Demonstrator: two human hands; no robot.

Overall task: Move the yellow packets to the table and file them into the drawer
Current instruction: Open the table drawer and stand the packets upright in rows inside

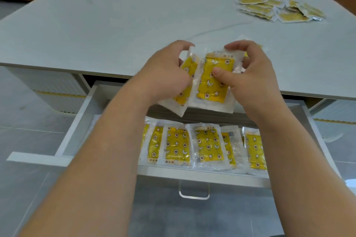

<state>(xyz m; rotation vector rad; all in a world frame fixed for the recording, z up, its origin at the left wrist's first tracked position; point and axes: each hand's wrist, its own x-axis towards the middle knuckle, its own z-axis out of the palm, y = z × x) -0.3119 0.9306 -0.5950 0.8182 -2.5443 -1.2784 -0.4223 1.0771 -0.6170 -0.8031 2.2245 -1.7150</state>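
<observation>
The row of packets takes up the drawer front from the middle rightward; behind it a bare strip runs under the table lip. On top, only the pile at the far right stands in my way.

Bare forearms; bare left hand, right hand.

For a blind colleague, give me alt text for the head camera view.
The left hand and right hand grip yellow star-patterned packets above an open white drawer holding a row of matching packets. A pile of more packets lies at the far right of the grey table.
</observation>
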